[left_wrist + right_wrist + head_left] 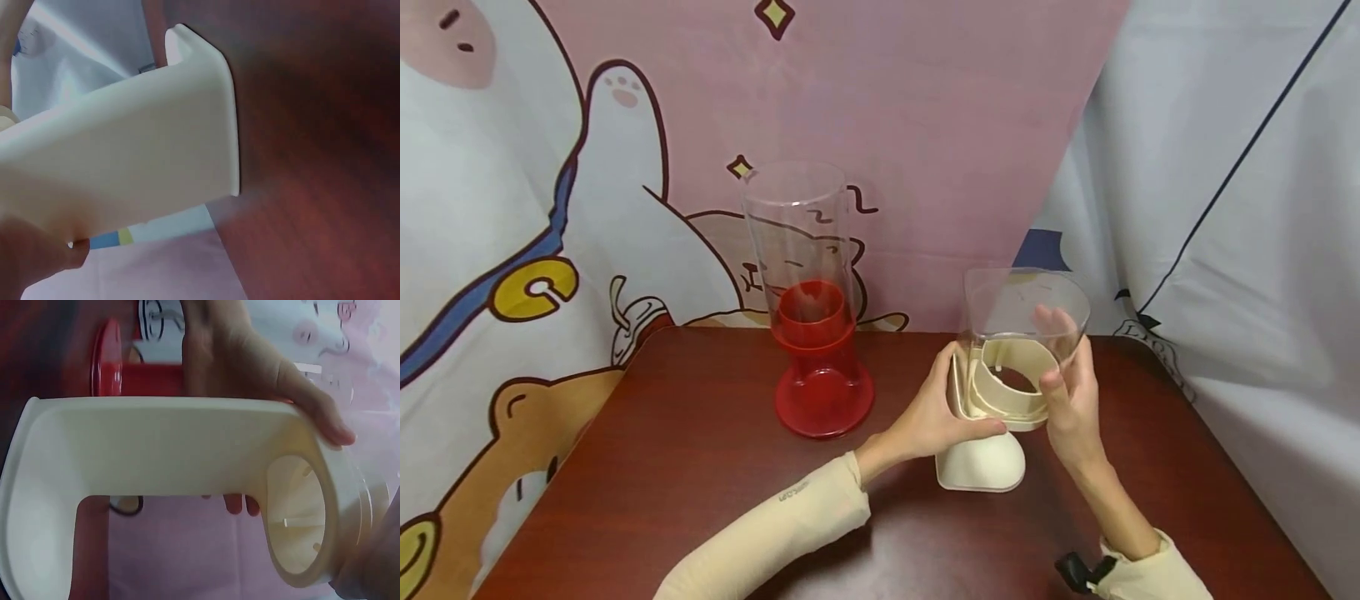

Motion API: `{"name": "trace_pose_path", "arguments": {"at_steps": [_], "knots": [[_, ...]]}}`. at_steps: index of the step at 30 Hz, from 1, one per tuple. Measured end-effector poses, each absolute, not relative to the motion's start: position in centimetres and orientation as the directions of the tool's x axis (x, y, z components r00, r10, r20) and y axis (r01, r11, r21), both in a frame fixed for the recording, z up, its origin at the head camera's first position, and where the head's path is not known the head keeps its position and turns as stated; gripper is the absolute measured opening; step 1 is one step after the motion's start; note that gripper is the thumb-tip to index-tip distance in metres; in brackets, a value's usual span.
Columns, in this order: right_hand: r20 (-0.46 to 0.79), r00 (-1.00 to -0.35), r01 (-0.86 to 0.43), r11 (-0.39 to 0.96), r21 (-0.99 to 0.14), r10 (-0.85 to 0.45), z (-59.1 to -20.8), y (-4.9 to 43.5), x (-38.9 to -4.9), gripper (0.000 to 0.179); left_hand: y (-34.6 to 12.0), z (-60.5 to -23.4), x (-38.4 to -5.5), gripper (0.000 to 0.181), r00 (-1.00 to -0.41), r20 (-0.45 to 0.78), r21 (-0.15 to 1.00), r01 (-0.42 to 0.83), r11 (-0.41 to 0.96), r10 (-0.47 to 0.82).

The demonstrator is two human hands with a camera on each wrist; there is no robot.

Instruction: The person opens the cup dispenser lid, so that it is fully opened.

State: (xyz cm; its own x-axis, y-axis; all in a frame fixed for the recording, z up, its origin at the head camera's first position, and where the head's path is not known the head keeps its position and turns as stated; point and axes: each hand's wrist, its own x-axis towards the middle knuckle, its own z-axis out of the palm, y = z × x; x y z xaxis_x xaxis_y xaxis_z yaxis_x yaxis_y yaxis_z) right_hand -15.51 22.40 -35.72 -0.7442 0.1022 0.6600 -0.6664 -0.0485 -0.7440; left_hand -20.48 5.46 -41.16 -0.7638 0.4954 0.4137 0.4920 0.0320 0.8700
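Observation:
A cream plastic stand (981, 462), with a rounded foot and an open ring at its top, is held upright between both hands. A clear container (992, 304) sits over the ring. My left hand (936, 417) grips the stand's upper left side, thumb across the front and fingers round the back. On the opposite side, my right hand (1075, 408) holds the clear container near the ring, thumb in front and fingers behind. The right wrist view shows the hollow underside of the ring (297, 519). In the left wrist view the stand's flat back (125, 137) fills the middle.
To the left stands a red base (823, 412) bearing a tall clear cylinder (790, 229). Both are on the dark red-brown table (700, 500). A printed cloth (925, 125) with cartoon animals hangs behind the table, and white cloth (1240, 208) hangs on the right.

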Motion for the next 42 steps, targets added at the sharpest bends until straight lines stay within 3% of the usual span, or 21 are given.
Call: {"name": "trace_pose_path", "arguments": {"at_steps": [10,16,22,27,34,42], "knots": [[0.743,-0.669,-0.734,-0.143,-0.664,-0.018,-36.0,19.9,-10.9,0.078,2.0,-41.1,-14.5,0.108,-0.763,0.419,0.870,0.493,0.024,0.492],[0.797,-0.589,-0.769,-0.208,-0.604,-0.136,-33.7,19.2,-10.9,0.085,0.8,-41.0,-12.6,0.115,-0.771,0.398,0.892,0.451,-0.015,0.497],[0.831,-0.540,-0.781,-0.288,-0.554,-0.134,-31.6,18.7,-11.7,0.091,0.6,-41.4,-11.9,0.113,-0.788,0.378,0.898,0.441,0.015,0.486],[0.849,-0.525,-0.804,-0.288,-0.520,-0.068,-32.0,18.6,-11.7,0.088,0.9,-41.5,-12.1,0.103,-0.757,0.443,0.840,0.538,0.073,0.480],[0.859,-0.511,-0.821,-0.274,-0.500,-0.036,-32.4,17.5,-11.8,0.092,-0.4,-41.9,-12.1,0.120,-0.739,0.489,0.797,0.594,0.106,0.463],[0.858,-0.513,-0.835,-0.215,-0.506,-0.026,-31.4,17.3,-11.7,0.085,-0.4,-41.4,-13.0,0.125,-0.702,0.507,0.784,0.616,0.070,0.501]]}}
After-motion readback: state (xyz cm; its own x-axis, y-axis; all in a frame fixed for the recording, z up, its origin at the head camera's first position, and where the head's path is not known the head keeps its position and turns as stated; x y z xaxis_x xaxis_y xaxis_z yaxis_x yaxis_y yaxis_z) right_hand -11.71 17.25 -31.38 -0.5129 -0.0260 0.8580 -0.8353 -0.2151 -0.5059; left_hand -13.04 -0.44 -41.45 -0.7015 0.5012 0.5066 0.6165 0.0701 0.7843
